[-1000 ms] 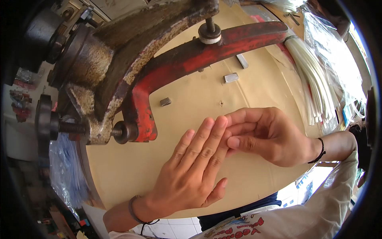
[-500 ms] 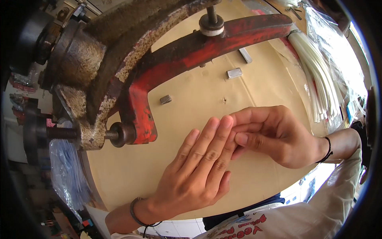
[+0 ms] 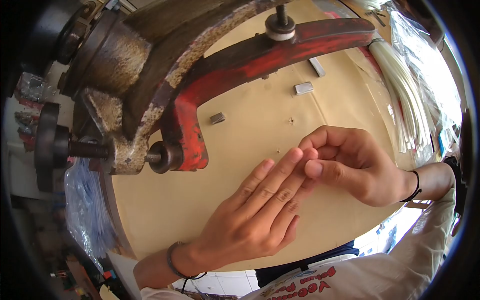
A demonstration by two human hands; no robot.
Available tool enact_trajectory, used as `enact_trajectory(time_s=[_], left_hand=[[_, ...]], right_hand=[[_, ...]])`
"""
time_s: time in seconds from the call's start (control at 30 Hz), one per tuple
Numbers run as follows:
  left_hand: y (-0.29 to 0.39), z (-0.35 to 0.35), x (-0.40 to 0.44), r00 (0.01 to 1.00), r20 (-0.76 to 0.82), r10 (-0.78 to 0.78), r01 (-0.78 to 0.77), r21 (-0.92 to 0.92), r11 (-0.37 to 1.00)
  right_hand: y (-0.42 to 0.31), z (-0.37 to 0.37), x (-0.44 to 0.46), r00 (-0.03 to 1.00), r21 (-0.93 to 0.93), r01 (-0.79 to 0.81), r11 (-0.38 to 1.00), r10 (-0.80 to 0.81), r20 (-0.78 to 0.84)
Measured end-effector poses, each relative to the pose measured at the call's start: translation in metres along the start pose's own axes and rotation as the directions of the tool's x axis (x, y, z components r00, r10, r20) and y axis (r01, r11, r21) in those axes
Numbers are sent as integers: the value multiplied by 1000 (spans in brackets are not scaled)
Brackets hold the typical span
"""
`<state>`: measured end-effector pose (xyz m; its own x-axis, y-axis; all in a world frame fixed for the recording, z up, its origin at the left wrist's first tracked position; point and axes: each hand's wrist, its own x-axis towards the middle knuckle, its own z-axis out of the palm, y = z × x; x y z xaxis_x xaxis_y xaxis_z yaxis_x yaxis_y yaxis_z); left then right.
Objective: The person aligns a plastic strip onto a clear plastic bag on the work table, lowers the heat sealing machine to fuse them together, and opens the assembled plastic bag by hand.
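Head view: the left hand (image 3: 252,217) stretches flat, fingertips overlapping the curled right hand (image 3: 362,172), whose hold I cannot tell; the tan tabletop (image 3: 170,215) beneath shows small marks.

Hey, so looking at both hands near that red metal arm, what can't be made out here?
Palm of the left hand: hidden in the head view by the back of that hand.
Anything the right hand may hold: hidden in the head view by its curled fingers.
Cast frame, upper end: cut off by the head view's top edge.
Shirt lettering: too blurred in the head view to read surely.
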<state>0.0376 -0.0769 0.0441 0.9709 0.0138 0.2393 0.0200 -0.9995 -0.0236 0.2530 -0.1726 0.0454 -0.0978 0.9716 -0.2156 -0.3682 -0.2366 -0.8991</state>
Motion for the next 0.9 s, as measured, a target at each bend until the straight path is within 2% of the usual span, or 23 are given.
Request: enact_trajectory(time_s=[0.13,0.27,0.33,0.37,0.77,0.87,0.9], left_hand=[[1,-2,2,999,-26,32,-31,26,999],[2,12,-4,987,-81,142,-149,-89,985],[5,15,-5,977,-124,173,-189,-130,973],[5,15,-5,977,-117,177,-191,-126,973],[5,14,-6,981,-87,176,-187,-148,971],[6,16,-8,982,-98,161,-178,-193,965],[6,16,-7,982,-100,162,-179,-188,966]], right_hand=[[-3,0,0,999,-32,-34,999,35,10],[-7,4,-2,998,-17,-38,999,39,41],[-4,1,0,989,-95,-13,995,27,143],[-2,0,0,981,-130,1,991,24,192],[-6,2,-1,983,-188,-42,981,74,166],[-4,2,-1,980,-146,-23,989,50,190],[-4,1,-1,981,-201,5,980,34,192]])
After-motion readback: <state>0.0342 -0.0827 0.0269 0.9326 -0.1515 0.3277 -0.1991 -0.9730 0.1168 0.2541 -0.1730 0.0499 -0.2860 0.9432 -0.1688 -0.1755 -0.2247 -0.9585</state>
